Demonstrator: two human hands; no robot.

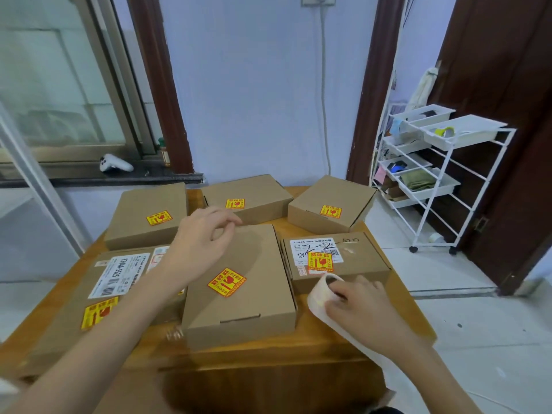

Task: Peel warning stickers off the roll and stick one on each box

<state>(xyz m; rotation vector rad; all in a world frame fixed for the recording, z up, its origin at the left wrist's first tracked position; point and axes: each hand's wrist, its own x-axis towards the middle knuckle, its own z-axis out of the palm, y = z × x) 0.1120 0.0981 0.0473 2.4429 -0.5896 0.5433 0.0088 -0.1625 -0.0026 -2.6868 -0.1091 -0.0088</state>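
Several brown cardboard boxes lie on a wooden table (268,358), each showing a yellow-and-red warning sticker. The middle front box (239,306) has its sticker (227,282) tilted. My left hand (203,240) hovers over that box's far edge with thumb and forefinger pinched together; nothing shows between them. My right hand (361,309) grips the white sticker roll (321,289) at the table's right side, beside the front right box (337,258). A strip of white backing paper trails from the roll toward me under my right forearm.
Three boxes stand in the back row, at left (146,216), middle (248,195) and right (331,204). A front left box (98,294) carries a white shipping label. A white wire cart (433,174) stands right of the table. A white game controller (115,164) rests on the window sill.
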